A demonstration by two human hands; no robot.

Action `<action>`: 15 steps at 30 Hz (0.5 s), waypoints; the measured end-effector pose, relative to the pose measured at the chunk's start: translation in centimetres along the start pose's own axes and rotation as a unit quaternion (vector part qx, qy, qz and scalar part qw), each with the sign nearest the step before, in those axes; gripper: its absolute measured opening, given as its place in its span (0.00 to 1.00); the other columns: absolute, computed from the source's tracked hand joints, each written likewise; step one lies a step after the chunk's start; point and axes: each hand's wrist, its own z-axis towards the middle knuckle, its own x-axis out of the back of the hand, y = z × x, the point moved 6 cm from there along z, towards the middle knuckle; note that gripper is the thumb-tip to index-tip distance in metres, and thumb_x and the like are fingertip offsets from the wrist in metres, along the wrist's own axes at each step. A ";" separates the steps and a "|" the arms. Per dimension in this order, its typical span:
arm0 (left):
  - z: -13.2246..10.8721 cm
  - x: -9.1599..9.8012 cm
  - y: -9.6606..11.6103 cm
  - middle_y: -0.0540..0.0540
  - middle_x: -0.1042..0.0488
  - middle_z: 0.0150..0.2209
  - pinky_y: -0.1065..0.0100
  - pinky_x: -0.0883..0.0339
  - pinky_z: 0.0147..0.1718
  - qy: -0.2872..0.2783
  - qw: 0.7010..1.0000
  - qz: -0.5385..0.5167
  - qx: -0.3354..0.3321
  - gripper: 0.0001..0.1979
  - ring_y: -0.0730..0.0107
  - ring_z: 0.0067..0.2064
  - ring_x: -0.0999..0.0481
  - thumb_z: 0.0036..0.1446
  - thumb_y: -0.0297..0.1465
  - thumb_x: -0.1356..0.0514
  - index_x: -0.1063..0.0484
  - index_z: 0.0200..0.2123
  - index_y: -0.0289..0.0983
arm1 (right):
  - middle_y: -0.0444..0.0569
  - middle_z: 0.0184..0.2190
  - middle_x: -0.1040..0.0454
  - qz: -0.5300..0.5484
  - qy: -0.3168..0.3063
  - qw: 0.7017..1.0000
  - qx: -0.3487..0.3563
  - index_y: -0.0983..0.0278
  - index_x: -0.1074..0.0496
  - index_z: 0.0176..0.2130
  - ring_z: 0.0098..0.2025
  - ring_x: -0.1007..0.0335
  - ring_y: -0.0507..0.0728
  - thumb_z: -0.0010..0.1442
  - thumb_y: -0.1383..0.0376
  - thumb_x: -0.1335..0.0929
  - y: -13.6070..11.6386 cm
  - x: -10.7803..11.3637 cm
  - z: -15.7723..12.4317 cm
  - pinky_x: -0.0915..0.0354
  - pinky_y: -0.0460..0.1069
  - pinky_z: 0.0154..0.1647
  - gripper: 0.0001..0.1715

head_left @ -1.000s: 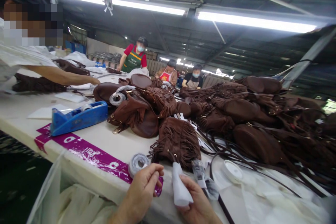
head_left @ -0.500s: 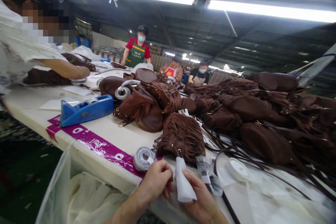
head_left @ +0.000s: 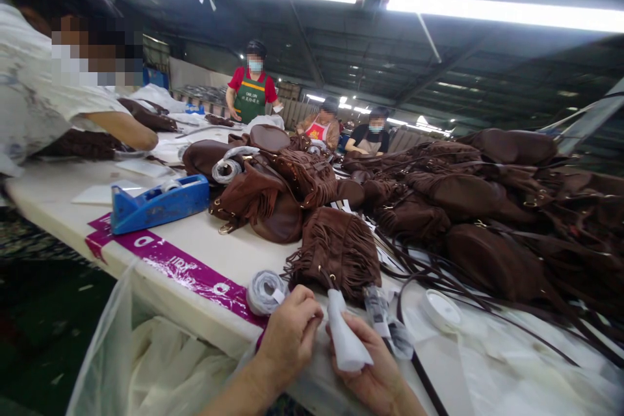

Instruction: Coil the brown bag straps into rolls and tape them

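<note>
My right hand [head_left: 370,364] grips a white sheet of soft wrapping [head_left: 347,338], rolled into a tube around the end of a strap. That strap runs to a dark brown fringed bag [head_left: 338,250] lying on the table just beyond. Left of the wrapping, my left hand [head_left: 291,328] has its fingers pinched together, apart from the tube; what they hold, if anything, is hidden. A coil wrapped in clear plastic [head_left: 260,291] rests beside my left hand. Another plastic-wrapped piece [head_left: 379,309] lies to the right of the wrapping.
A blue tape dispenser [head_left: 160,205] stands on the left of the white table [head_left: 190,240], by purple printed tape [head_left: 182,266]. Brown bags [head_left: 463,198] pile up on the right, with loose straps. A plastic bag [head_left: 160,364] hangs at the front edge. Several people work around the table.
The fingers of my left hand have drawn closer together. The lower end of the white wrapping has shifted slightly right with my right hand. The person at left has leaned a little.
</note>
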 end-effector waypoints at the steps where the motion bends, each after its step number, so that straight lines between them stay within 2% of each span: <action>1: 0.2 0.1 0.1 0.44 0.32 0.36 0.66 0.38 0.40 0.003 1.000 0.003 0.005 0.08 0.65 0.40 0.32 0.55 0.23 0.50 0.33 0.28 0.37 | 0.42 0.18 0.26 -0.005 0.008 1.000 0.000 0.68 0.27 0.27 0.17 0.34 0.48 0.36 0.64 0.19 0.0 0.2 0.1 0.39 0.40 0.15 0.21; 3: 0.7 0.1 -0.2 0.45 0.32 0.33 0.67 0.39 0.36 -0.001 0.999 -0.005 0.040 0.07 0.66 0.37 0.32 0.52 0.24 0.49 0.36 0.24 0.37 | 0.37 0.16 0.30 -0.017 0.018 1.000 0.016 0.67 0.29 0.29 0.14 0.39 0.45 0.35 0.64 0.19 0.0 0.4 0.2 0.44 0.39 0.13 0.22; 5: 1.1 -0.1 -1.4 0.48 0.33 0.27 0.69 0.40 0.29 -0.038 0.989 -0.053 0.135 0.05 0.69 0.30 0.33 0.47 0.25 0.48 0.37 0.22 0.37 | 0.32 0.14 0.37 -0.040 0.014 0.998 0.043 0.65 0.30 0.30 0.12 0.50 0.41 0.37 0.64 0.19 -0.2 0.3 0.2 0.53 0.37 0.11 0.23; 8: 0.9 -0.9 -3.5 0.53 0.38 0.17 0.72 0.49 0.19 -0.119 0.931 -0.169 0.300 0.01 0.73 0.19 0.38 0.40 0.27 0.47 0.37 0.20 0.37 | 0.29 0.14 0.44 -0.101 -0.005 0.993 0.066 0.64 0.32 0.33 0.12 0.60 0.40 0.40 0.60 0.20 -0.1 -0.5 0.0 0.62 0.37 0.11 0.25; 10: 0.8 -0.8 -4.1 0.53 0.38 0.15 0.73 0.52 0.18 -0.132 0.902 -0.216 0.351 0.02 0.74 0.18 0.39 0.36 0.27 0.47 0.36 0.20 0.37 | 0.30 0.15 0.44 -0.148 -0.006 0.986 0.080 0.63 0.33 0.36 0.13 0.60 0.41 0.42 0.57 0.21 0.1 -0.9 -0.1 0.62 0.37 0.12 0.26; 13: 0.6 -0.3 -4.0 0.52 0.35 0.17 0.74 0.47 0.19 -0.115 0.892 -0.244 0.363 0.04 0.73 0.20 0.36 0.35 0.27 0.46 0.33 0.21 0.35 | 0.31 0.17 0.42 -0.215 0.010 0.968 0.132 0.62 0.35 0.40 0.14 0.56 0.42 0.46 0.54 0.24 0.2 -1.1 0.0 0.59 0.38 0.13 0.27; 15: -0.2 -0.5 -3.6 0.50 0.32 0.20 0.72 0.40 0.23 -0.106 0.898 -0.230 0.360 0.06 0.71 0.24 0.33 0.39 0.27 0.47 0.31 0.23 0.35 | 0.33 0.18 0.38 -0.266 0.016 0.945 0.189 0.61 0.35 0.40 0.16 0.49 0.45 0.48 0.53 0.25 0.0 -1.4 0.2 0.53 0.39 0.14 0.26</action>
